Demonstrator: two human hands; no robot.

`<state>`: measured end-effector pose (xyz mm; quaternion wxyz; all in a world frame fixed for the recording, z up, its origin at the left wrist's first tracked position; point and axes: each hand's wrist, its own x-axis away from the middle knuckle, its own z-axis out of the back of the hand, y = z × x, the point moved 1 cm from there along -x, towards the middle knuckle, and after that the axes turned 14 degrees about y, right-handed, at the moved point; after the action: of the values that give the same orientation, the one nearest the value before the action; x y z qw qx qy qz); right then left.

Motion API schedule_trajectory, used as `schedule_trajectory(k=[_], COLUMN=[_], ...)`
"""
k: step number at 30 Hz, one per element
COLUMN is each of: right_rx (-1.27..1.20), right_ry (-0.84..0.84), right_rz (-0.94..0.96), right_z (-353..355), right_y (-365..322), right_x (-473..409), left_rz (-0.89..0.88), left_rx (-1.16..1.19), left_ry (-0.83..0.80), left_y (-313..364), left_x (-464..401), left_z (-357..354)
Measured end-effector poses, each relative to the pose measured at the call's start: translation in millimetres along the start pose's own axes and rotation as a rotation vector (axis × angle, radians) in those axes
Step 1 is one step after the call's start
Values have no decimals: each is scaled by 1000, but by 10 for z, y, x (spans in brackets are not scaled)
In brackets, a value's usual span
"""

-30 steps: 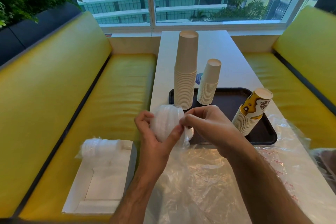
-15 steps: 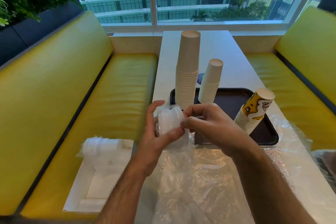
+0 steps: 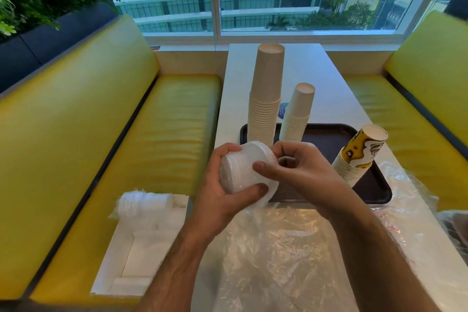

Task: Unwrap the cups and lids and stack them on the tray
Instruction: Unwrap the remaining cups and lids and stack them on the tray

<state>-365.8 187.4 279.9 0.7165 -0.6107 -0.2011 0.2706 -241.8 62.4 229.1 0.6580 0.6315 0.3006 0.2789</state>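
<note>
My left hand [image 3: 222,195] grips a stack of white plastic lids [image 3: 243,167], held on its side above the near left corner of the dark tray [image 3: 377,192]. My right hand [image 3: 298,170] has its fingers curled against the stack's right end, the thumb on the lids. On the tray stand a tall stack of plain paper cups [image 3: 266,99] and a shorter one [image 3: 297,114], upside down. A leaning stack of yellow-printed cups [image 3: 359,157] sits at the tray's right side. Clear plastic wrap [image 3: 276,256] lies crumpled on the table before me.
A white cardboard box [image 3: 141,248] rests on the yellow bench at left, with a wrapped sleeve of lids [image 3: 141,205] on its far end. More clear wrap [image 3: 415,200] lies right of the tray. The white table [image 3: 334,88] runs to the window.
The lid stack has been turned between my hands, its flat face now toward me. My right hand has shifted along the stack's right end, and the plastic wrap now lies on the table.
</note>
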Motion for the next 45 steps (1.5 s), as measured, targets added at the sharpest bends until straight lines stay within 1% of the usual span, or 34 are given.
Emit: schedule_trajectory(k=[2, 4, 6, 7, 9, 14, 16, 19, 21, 28, 32, 45], right_rx=[-38, 55, 162, 178, 149, 36, -73, -329, -365, 59, 307, 621], right_ry=[43, 114, 212, 253, 299, 382, 432, 410, 381, 327, 285, 121], right_rz=[-22, 8, 75, 111, 137, 55, -42, -345, -471, -475, -440, -373], right_z=[-4, -34, -45, -47, -31, -3, 31, 50, 53, -78, -101, -188], right_y=[31, 79, 115, 121, 134, 321, 439, 676, 902, 1614, 1817, 1831], right_x=[-25, -51, -73, -89, -127, -234, -292, -419, -517, -818, -941, -1032], left_rz=[-5, -7, -27, -33, -14, 15, 29, 50, 62, 103, 100, 105], left_rx=[-42, -101, -183, -213, -205, -176, -159, -149, -150, -107, -74, -62], left_ry=[26, 67, 120, 146, 171, 178, 188, 204, 200, 221, 238, 236], left_y=[-44, -98, -158, -189, -236, -323, -341, -351, -364, -419, -397, -425], left_x=[-9, -18, -34, -44, -55, -85, -104, -129, -135, -154, -155, -181], left_z=[6, 4, 5, 17, 35, 127, 165, 214, 244, 380, 449, 532])
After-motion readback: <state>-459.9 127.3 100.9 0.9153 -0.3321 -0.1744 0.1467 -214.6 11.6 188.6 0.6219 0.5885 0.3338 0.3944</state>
